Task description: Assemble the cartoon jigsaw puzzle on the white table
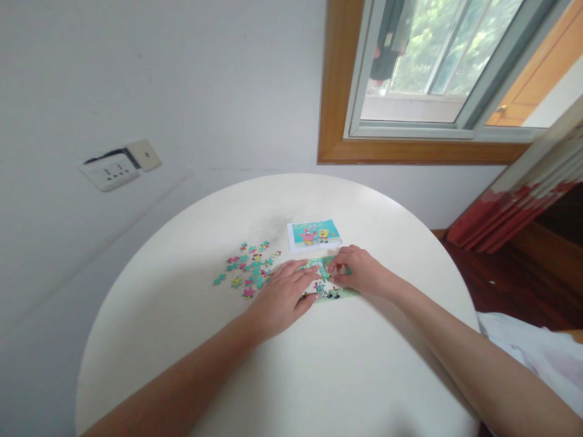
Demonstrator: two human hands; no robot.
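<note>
A partly assembled jigsaw puzzle [336,293] lies on the round white table, with a white gap in its middle. My left hand [286,291] rests flat over its left side, fingers stretched out and covering part of it. At the puzzle's right side my right hand [357,270] is closed in a pinch on a small teal puzzle piece [325,271]; the fingers partly hide it. Loose puzzle pieces [248,267] in teal, pink and yellow are scattered left of my left hand. Behind the puzzle lies a reference picture card [314,235] with cartoon figures.
The round white table [182,321] stands against a pale wall with a power socket [112,172] at the left. A wood-framed window [410,150] is at the upper right, beside a red and white curtain [496,212]. White cloth [532,352] shows at the lower right.
</note>
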